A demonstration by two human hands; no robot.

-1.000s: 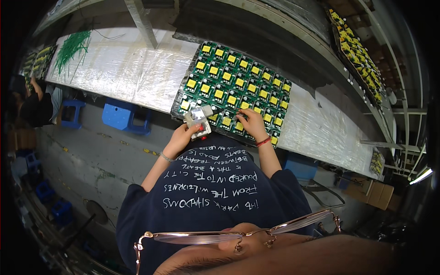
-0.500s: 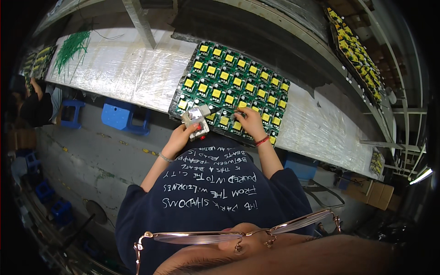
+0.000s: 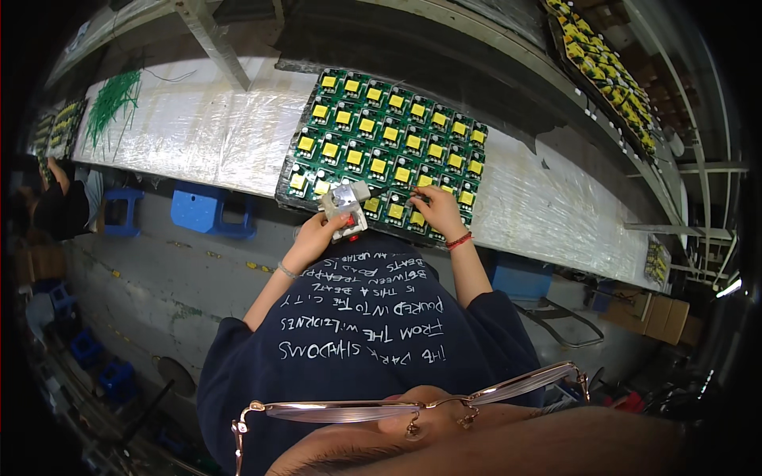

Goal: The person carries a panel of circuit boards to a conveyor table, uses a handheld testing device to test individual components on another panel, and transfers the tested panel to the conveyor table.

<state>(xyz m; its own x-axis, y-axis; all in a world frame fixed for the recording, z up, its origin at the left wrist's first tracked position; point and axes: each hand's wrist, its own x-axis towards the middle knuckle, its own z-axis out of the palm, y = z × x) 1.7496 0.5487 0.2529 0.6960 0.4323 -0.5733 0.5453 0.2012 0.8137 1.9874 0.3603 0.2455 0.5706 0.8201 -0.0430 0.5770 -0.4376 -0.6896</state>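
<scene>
My left hand [image 3: 314, 238] is closed around a pale, partly clear handheld tool [image 3: 347, 194] with red buttons and a dark pointed tip. The tip reaches right over a dense array of green circuit boards [image 3: 381, 163], each carrying a yellow block-shaped component. Near that tip, my right hand [image 3: 439, 213] has its thumb and fingers pinched together low over the boards. Whatever lies in the pinch is too small to make out. Under the boards is a dark tray [image 3: 283, 190], its left edge visible.
The workbench [image 3: 198, 131] is wrapped in clear film. Green strips [image 3: 115, 103] lie at its far left, and a metal post [image 3: 213, 46] rises behind. More boards [image 3: 603, 75] sit on a raised shelf at right. Blue stools [image 3: 198, 210] stand left; another person [image 3: 59, 194] works at far left.
The boards and bench now appear a little farther left in the view. My left hand keeps the tool, and my right hand stays pinched near its tip.
</scene>
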